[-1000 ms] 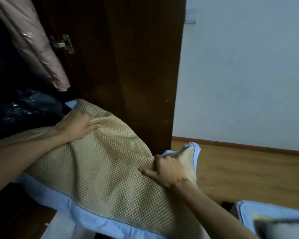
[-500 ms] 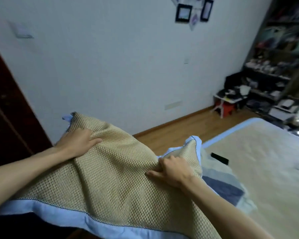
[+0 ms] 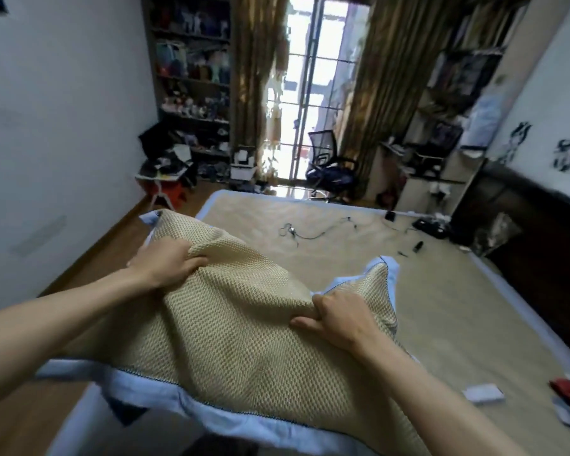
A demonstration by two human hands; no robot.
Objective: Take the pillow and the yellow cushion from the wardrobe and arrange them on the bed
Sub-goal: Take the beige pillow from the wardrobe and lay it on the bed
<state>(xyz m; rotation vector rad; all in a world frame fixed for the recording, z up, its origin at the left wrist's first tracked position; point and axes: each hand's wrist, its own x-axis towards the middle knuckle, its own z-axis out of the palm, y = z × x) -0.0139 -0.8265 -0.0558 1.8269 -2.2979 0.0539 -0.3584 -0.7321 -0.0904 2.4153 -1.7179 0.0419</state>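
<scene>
Now carrying the pillow over the bed

Head view: left hand and right hand both clench the pillow, held above the bed corner. Dropped carelessly, it could land on the cables

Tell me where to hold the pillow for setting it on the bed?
Grip the pillow by bunches of its mesh top near the two far corners, reaching over from the near side, as the left hand and right hand do now. It is soft and sags, so two spread holds likely keep it level over the bed.
</scene>
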